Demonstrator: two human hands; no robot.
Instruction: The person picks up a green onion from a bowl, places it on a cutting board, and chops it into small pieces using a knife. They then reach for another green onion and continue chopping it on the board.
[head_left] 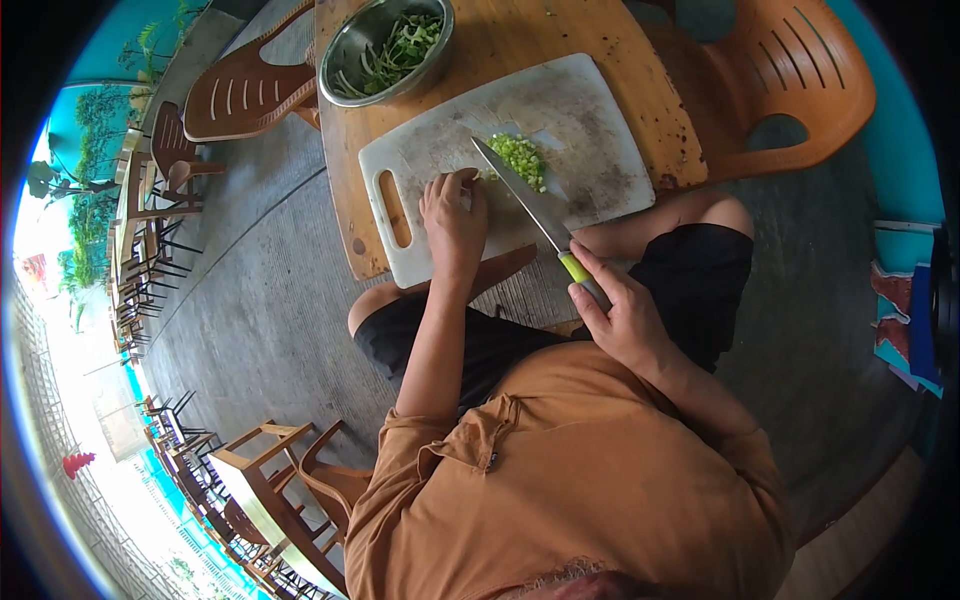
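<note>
My right hand (622,312) is wrapped round the green-and-grey handle of a kitchen knife (527,196). Its blade slants up and left across the white cutting board (420,150), with the tip near the board's middle. Beside the blade, on its far side, lies a small heap of chopped green onion (517,158). My left hand (455,222) rests on the board left of the blade, fingers curled down and pressed together. A few pale green bits show by its fingertips; what the fingers hold, if anything, is hidden.
A metal bowl (388,50) of cut greens and onion strips stands past the board's upper left. Board and bowl sit on a wooden table (640,120). An orange chair (790,80) is at the right, a brown chair (245,92) at the left.
</note>
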